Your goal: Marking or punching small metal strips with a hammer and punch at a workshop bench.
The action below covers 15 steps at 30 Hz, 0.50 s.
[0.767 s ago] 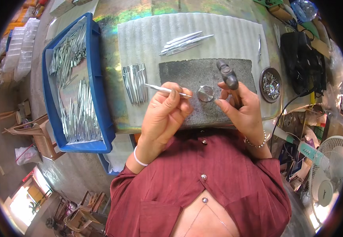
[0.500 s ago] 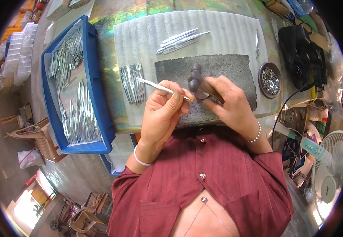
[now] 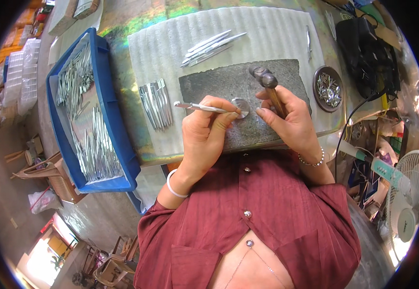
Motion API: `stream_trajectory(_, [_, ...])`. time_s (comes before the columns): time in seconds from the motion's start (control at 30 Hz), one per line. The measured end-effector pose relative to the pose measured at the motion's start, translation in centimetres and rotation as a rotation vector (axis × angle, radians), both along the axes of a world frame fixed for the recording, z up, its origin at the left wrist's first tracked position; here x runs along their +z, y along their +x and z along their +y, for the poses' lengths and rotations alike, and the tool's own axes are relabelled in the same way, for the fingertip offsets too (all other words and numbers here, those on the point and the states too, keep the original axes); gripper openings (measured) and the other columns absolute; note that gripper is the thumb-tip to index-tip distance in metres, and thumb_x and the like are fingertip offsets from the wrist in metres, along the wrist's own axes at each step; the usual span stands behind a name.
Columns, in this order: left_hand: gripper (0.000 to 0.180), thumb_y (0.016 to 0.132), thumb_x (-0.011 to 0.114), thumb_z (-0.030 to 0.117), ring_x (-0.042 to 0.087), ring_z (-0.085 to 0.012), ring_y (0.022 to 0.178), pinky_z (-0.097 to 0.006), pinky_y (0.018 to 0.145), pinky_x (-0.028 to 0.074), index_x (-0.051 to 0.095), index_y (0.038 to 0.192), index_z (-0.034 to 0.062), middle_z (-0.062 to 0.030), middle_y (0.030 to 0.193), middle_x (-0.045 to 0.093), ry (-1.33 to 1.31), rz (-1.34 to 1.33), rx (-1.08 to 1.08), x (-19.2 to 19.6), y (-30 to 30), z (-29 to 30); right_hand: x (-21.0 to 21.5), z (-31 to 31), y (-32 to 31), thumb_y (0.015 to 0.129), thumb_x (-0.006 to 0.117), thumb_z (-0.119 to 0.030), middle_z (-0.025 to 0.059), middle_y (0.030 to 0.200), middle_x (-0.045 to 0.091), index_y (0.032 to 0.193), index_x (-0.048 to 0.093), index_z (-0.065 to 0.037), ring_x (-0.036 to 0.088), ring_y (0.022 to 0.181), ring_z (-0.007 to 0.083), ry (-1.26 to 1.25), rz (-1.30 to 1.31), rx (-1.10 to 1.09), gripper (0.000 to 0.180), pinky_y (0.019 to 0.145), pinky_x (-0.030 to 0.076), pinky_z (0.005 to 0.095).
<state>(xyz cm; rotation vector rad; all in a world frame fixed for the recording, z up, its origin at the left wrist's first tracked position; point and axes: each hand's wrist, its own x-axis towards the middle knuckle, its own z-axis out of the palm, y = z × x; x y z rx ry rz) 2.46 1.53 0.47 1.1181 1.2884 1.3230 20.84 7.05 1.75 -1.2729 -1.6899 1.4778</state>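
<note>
My left hand (image 3: 205, 130) pinches a slim silver metal tool (image 3: 195, 106) between thumb and fingers. Its right end is at a small round metal block (image 3: 240, 107) on the dark stone slab (image 3: 209, 84); whether they touch is hard to tell. A hammer (image 3: 266, 78) with a dark metal head and a wooden handle is gripped in my right hand (image 3: 293, 118), its head raised toward the far side of the slab. Left of the slab, several similar silver tools (image 3: 156, 106) lie in a row, and a loose pile of them (image 3: 212, 48) rests beyond it.
A white foam sheet (image 3: 161, 58) lies under the slab. At the left stands a blue tray (image 3: 122, 139) full of silver tools. To the right are a round dish (image 3: 321, 103) of small metal parts, a black bag-like object (image 3: 359, 58), a cable and a fan (image 3: 404, 192).
The hammer head has moved right and away from the left fingertips, uncovering the round metal block. The tool in my left hand has shifted slightly right and lies more level.
</note>
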Motion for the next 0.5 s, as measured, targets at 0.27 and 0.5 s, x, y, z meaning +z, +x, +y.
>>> stream_trajectory(0.27, [0.009, 0.081, 0.062, -0.006, 0.057, -0.0132, 0.071, -0.025, 0.064, 0.045, 0.06, 0.088, -0.0001, -0.0061, 0.08, 0.061, 0.049, 0.151, 0.017, -0.38, 0.29, 0.04, 0.3, 0.28, 0.49, 0.083, 0.065, -0.005, -0.0005, 0.083, 0.054, 0.105, 0.057, 0.001, 0.05, 0.077, 0.0048, -0.082, -0.055, 0.041, 0.024, 0.071, 0.043, 0.0205])
stream_trajectory(0.5, [0.009, 0.081, 0.062, -0.005, 0.056, -0.0145, 0.07, -0.025, 0.063, 0.044, 0.06, 0.088, -0.0001, -0.0068, 0.079, 0.06, 0.112, 0.246, 0.016, -0.39, 0.45, 0.09, 0.17, 0.24, 0.58, 0.084, 0.063, -0.004, 0.0005, 0.087, 0.057, 0.105, 0.056, 0.002, 0.052, 0.083, 0.005, -0.087, -0.025, 0.032, 0.023, 0.075, 0.044, 0.021])
